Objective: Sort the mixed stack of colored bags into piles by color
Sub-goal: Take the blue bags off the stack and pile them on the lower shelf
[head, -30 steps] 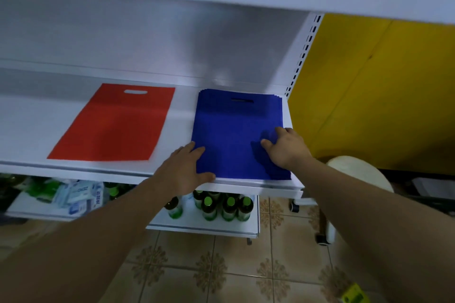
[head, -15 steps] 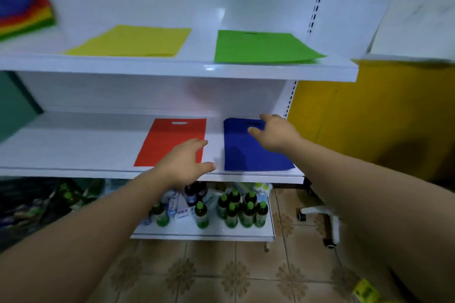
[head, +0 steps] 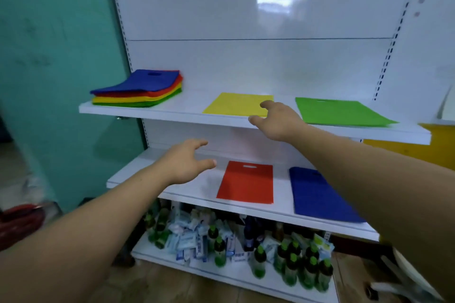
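Note:
The mixed stack of colored bags, blue on top with red, yellow and green below, lies at the left end of the upper shelf. A yellow bag and a green bag lie flat further right on that shelf. On the middle shelf lie a red bag and a blue pile. My left hand hovers in the air in front of the middle shelf, fingers spread, holding nothing. My right hand is raised in front of the upper shelf edge by the yellow bag, fingers relaxed and empty.
The bottom shelf carries several green-capped bottles and white packets. A teal wall stands to the left, a yellow panel to the right. Tiled floor lies below.
Both hands have come off the blue pile and risen. My view has swung up and left, bringing the mixed stack into sight. The right hand is now at upper-shelf height.

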Demonstrator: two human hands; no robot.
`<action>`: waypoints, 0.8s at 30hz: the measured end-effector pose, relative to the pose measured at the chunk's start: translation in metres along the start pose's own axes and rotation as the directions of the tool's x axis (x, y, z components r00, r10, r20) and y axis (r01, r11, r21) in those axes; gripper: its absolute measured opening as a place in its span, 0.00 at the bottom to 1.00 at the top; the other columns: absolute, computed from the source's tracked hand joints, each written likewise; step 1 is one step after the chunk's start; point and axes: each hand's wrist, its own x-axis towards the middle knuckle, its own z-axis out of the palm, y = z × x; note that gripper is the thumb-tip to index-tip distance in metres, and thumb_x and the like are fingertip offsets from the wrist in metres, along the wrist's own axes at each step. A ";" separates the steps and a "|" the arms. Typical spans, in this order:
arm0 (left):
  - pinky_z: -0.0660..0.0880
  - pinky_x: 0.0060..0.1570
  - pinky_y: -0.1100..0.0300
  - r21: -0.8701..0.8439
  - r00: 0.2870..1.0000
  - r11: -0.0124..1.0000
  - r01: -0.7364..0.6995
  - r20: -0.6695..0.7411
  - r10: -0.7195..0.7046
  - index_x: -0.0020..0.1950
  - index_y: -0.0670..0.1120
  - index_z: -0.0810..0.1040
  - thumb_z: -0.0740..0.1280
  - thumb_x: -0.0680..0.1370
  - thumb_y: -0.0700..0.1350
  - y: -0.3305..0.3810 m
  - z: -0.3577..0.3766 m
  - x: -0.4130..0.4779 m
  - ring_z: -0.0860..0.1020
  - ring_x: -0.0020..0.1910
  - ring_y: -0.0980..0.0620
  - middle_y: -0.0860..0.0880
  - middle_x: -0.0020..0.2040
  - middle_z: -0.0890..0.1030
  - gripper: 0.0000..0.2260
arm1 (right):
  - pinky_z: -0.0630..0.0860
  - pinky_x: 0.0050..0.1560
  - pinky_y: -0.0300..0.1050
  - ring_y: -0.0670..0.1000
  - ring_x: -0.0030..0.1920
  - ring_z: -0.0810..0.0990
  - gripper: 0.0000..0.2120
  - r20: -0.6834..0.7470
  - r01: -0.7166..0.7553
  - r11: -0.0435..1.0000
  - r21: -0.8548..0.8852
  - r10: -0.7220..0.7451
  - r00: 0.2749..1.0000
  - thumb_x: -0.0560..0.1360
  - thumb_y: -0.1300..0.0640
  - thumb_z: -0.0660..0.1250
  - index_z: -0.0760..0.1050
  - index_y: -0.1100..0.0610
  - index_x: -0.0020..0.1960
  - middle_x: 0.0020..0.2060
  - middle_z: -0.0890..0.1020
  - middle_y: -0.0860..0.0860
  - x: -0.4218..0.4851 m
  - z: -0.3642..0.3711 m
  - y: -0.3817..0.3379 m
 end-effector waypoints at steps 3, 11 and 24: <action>0.62 0.68 0.57 0.005 0.997 0.999 0.044 -0.059 -0.044 0.74 0.52 0.63 0.67 0.75 0.58 -0.024 -0.027 0.003 0.64 0.72 0.50 0.50 0.75 0.64 0.30 | 0.63 0.67 0.47 0.57 0.71 0.65 0.31 0.002 0.049 0.999 0.021 -0.049 0.999 0.78 0.41 0.60 0.60 0.58 0.75 0.72 0.67 0.56 0.022 0.007 -0.034; 0.62 0.68 0.56 -0.009 0.967 0.990 0.142 -0.214 -0.140 0.73 0.51 0.65 0.68 0.74 0.57 -0.089 -0.080 0.061 0.64 0.72 0.49 0.51 0.74 0.64 0.30 | 0.64 0.65 0.46 0.57 0.69 0.66 0.30 -0.002 0.154 0.986 0.059 -0.154 0.988 0.78 0.41 0.59 0.62 0.56 0.74 0.70 0.69 0.57 0.119 0.045 -0.090; 0.61 0.67 0.59 0.023 0.926 0.972 0.234 -0.310 -0.215 0.74 0.50 0.65 0.68 0.75 0.57 -0.185 -0.138 0.179 0.64 0.72 0.51 0.51 0.74 0.65 0.30 | 0.68 0.60 0.46 0.57 0.66 0.71 0.28 0.013 0.278 0.953 0.117 -0.281 0.960 0.78 0.41 0.59 0.65 0.56 0.72 0.67 0.72 0.55 0.291 0.107 -0.171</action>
